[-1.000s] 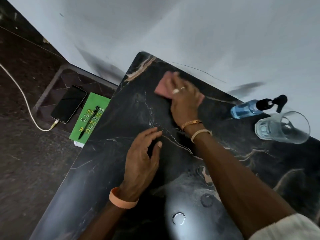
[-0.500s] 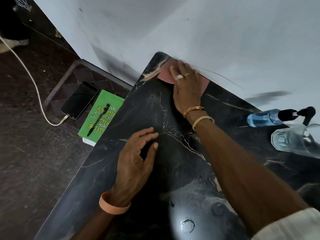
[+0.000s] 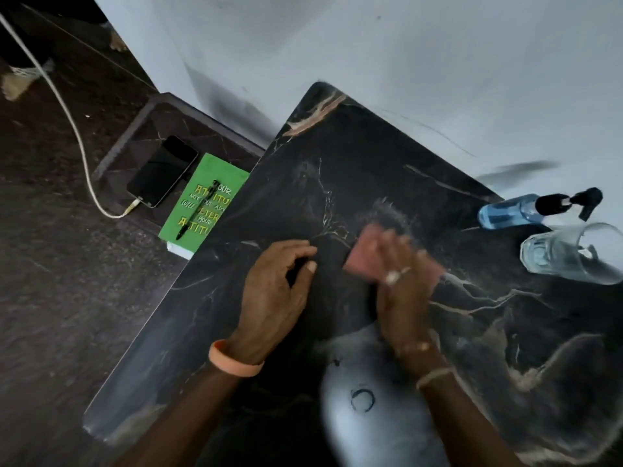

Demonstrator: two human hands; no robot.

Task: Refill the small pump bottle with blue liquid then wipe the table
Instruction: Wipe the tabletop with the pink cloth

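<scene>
The bottle point(image 3: 515, 210) lies blue-filled at the desk's point(image 3: 337, 156) far right edge, so only wiping seems left: the right hand point(image 3: 401, 281) presses a cloth point(image 3: 364, 251) flat mid-desk, left hand point(image 3: 273, 291) resting loosely open.

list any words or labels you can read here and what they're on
"OUR" and "YOUR": partly hidden words on the green notebook cover.
Its large yellow words are cut off by the pen and the table edge; its small lines are too blurred to read.
Pump bottle, glass, phone: no readable text.

green notebook point(image 3: 205, 200) cover, yellow and white lettering, partly legible: "YOUR", "NOT YOUR", "WILL"
</scene>
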